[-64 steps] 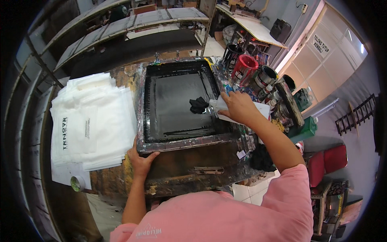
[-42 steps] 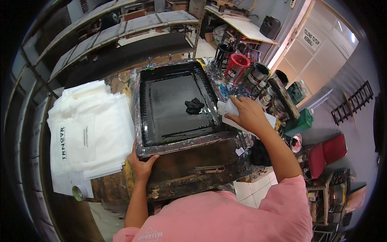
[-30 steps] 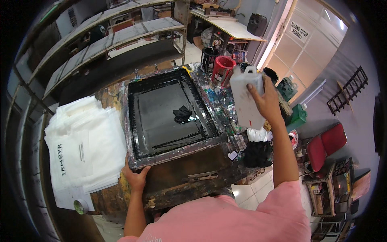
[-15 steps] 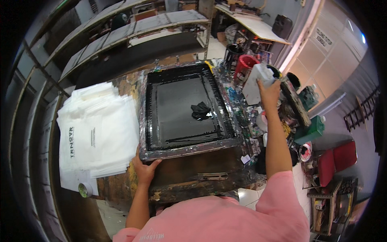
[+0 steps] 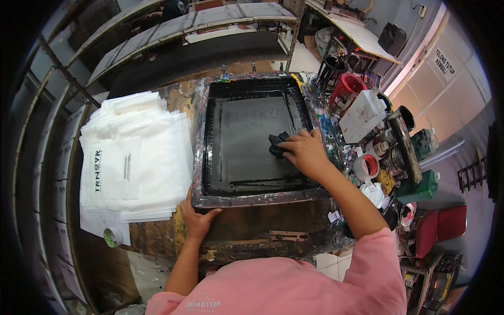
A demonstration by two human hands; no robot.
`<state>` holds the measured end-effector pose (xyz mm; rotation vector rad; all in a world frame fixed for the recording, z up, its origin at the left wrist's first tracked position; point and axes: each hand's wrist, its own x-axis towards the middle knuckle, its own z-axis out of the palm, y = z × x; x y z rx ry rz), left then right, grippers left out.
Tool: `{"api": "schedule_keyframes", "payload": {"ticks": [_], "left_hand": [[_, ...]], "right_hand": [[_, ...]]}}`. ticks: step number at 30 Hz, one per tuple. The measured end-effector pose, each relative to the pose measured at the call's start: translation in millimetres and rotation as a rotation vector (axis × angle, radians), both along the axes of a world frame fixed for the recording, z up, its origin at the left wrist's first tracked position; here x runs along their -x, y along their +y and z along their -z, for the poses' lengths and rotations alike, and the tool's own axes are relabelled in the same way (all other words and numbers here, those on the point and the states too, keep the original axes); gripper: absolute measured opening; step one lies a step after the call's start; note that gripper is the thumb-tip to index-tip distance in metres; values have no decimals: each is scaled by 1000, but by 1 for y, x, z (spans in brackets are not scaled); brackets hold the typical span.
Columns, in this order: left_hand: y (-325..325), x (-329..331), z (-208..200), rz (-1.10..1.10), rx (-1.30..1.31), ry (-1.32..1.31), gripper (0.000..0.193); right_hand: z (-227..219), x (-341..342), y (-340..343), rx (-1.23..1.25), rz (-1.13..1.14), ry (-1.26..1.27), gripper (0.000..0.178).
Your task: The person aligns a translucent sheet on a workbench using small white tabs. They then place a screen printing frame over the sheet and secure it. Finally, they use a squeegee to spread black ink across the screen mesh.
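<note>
A screen printing frame [image 5: 262,199] lies on the stained table in front of me, its mesh dark and wet with black ink around the inner edges. My left hand [image 5: 198,220] grips its near left corner, thumb along the front rim and fingers at the side. Over the right part of the mesh, my right hand [image 5: 307,151] is closed on a crumpled black cloth [image 5: 275,145], which touches the surface. Faint lettering shows in the mesh toward the far side. Left of the frame sits a stack of white printed bags [image 5: 163,163].
A white jug [image 5: 361,116], a red bucket [image 5: 347,86], a green can [image 5: 426,185] and ink pots crowd the right side. A cutter knife [image 5: 289,236] lies near the front edge; a tape roll [image 5: 112,237] is at the left. Racks [image 5: 210,22] stand behind.
My right hand has let go of the white jug, moved left to the mesh and taken hold of the black cloth. My left hand stays at the frame's corner. The view has shifted slightly.
</note>
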<state>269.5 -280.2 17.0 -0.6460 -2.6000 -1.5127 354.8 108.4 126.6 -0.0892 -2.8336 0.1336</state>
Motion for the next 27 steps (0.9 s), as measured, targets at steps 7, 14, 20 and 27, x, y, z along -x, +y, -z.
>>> {"api": "schedule_keyframes", "payload": {"ticks": [7,14,20,27], "left_hand": [[8,0,-12,0,61,49,118],[2,-5,-10,14,-17,47,118],[5,0,-5,26,-21,70,119],[3,-1,-8,4,4,61,119]], "right_hand": [[23,24,5,-147,17,-194,21],[-13,-31,-13,-194,-318,-338,25],[32,78,79,-371,70,-129,25],[42,134,117,-115,-10,-194,32]]}}
